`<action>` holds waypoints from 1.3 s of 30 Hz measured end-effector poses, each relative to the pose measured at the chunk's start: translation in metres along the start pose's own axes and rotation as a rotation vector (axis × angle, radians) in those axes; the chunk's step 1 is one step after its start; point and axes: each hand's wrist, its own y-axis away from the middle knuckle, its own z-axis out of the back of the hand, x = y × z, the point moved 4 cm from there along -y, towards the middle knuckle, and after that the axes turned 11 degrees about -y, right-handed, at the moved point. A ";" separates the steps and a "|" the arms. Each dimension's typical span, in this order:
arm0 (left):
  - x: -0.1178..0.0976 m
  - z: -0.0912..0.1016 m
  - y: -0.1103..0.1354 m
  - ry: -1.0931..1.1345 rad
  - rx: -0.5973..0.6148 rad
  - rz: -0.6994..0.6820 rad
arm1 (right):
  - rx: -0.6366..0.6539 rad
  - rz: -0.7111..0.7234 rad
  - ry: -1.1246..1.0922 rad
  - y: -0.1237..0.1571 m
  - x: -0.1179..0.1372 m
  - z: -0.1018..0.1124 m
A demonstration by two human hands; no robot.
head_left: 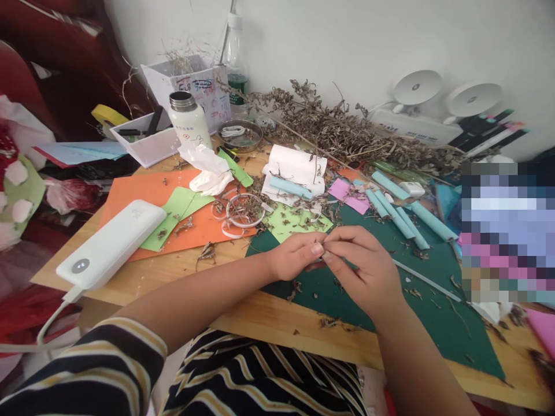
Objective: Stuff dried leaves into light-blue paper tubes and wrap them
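Above the dark green sheet point(433, 323), my left hand point(297, 254) and my right hand point(362, 266) meet at the fingertips. Both are closed in a pinch on a small dried leaf bit point(321, 257), greyish brown and mostly covered by the fingers. Crumbled dried leaves point(295, 290) lie scattered on the sheet below. Just beyond the hands is a light green paper point(284, 222) strewn with leaf bits. A white ring point(245, 210) filled with dried crumbs sits to the left of it on orange paper point(125, 199).
A white power bank point(110, 242) with a cable lies at the left. Behind stand a bottle point(188, 121) without a lid and a white box point(208, 95). A heap of dried plants point(329, 124) lines the wall. Rolled blue papers point(392, 214) lie at right.
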 end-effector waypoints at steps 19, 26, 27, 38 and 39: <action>0.000 0.002 0.001 0.027 -0.043 0.046 | -0.153 -0.076 -0.159 0.003 -0.004 -0.008; -0.001 0.001 0.000 0.026 -0.006 0.038 | -0.135 -0.047 -0.189 0.004 -0.006 -0.007; -0.002 0.001 0.000 0.019 -0.006 0.023 | -0.141 -0.053 -0.187 0.005 -0.007 -0.007; -0.007 0.002 0.001 -0.125 0.034 -0.097 | -0.210 -0.116 -0.294 0.019 -0.021 -0.011; -0.008 0.002 0.001 -0.123 0.036 -0.106 | -0.198 -0.116 -0.283 0.019 -0.021 -0.010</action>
